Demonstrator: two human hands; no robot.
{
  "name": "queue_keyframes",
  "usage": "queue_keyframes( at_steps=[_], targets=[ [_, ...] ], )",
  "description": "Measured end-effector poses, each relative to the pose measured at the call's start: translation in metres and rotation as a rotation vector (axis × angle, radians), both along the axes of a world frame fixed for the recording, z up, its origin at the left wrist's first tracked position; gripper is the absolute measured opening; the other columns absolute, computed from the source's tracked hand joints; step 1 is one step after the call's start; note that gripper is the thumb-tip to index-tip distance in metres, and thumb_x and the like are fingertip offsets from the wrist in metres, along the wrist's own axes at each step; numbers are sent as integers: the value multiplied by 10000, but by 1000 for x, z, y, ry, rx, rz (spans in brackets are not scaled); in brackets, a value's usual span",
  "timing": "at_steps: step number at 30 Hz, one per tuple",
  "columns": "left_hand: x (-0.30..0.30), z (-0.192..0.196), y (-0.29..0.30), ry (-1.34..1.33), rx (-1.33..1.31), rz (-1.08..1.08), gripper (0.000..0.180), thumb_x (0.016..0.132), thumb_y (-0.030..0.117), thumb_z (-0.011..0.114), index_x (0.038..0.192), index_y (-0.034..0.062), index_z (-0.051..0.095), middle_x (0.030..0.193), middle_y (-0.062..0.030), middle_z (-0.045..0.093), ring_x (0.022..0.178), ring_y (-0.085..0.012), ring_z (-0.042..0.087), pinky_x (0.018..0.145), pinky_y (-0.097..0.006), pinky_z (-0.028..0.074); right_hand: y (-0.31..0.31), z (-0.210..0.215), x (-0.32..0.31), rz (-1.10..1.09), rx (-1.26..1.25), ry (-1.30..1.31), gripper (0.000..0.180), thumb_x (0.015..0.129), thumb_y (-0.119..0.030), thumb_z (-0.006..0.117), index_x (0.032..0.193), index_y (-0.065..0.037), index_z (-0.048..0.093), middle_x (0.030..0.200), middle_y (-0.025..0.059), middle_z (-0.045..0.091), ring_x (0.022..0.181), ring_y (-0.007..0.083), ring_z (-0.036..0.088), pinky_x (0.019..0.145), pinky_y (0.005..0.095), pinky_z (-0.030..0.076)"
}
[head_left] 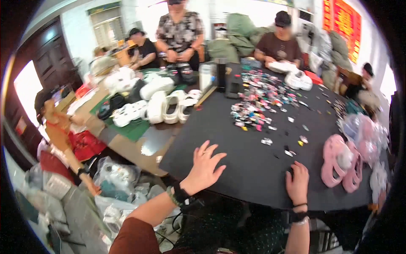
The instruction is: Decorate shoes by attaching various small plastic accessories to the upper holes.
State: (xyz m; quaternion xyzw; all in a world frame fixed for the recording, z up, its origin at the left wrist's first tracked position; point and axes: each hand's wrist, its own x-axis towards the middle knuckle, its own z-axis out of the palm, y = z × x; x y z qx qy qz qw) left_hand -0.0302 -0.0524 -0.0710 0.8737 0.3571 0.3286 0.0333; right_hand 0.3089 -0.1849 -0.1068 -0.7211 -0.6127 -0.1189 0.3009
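Observation:
My left hand (204, 167) is above the near left part of the dark table (249, 165), its fingers spread and nothing in it. Lower right of it, my right hand (298, 182) is at the table's near edge with the palm down, fingers extended and thumb apart, holding nothing visible. Just beyond the right hand are a small black-and-white piece (289, 151) and a yellow-and-pink piece (303, 140). A pair of pink clogs (333, 165) stands to its right. Farther back spreads a heap of small multicoloured charms (266, 95), too small to tell apart.
White clogs (156, 106) crowd the table at left, over a green mat (134, 132). Clear plastic bags (359, 131) lie beyond the pink clogs. Several people work around the tables; one at the far side handles a white shoe (282, 67). Bagged goods (116, 178) fill the lower left.

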Motion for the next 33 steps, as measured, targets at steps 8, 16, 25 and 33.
queue_keyframes(
  at_steps=[8,16,25,33],
  targets=[
    [15,-22,-14,103,17,101,441,872,273,670,1255,81,567,1375,-203,445,1349,-448,326,1088,-602,241,17,4,14,215,30,103,305,815,-116,697,1092,-44,592,1256,180,557,1195,359,509,1008,439,426],
    [28,-45,-14,168,-22,152,340,948,224,571,1238,49,580,1383,-184,470,1385,-403,323,1141,-592,202,-30,93,132,-242,321,-245,266,791,-82,668,1039,-32,583,1071,172,571,1026,386,534,879,475,439],
    [27,-47,-13,148,29,152,343,927,190,579,1237,42,575,1376,-180,483,1360,-392,370,1134,-567,246,-99,63,261,-770,-318,-119,391,999,-417,402,1287,-186,534,1023,229,653,957,425,638,811,534,486],
    [24,-48,-12,158,37,141,349,932,187,569,1247,38,566,1378,-185,486,1340,-379,399,1136,-541,258,-82,104,191,-542,-444,77,711,907,-625,456,960,39,704,976,258,692,951,381,671,853,450,510]
  ],
)
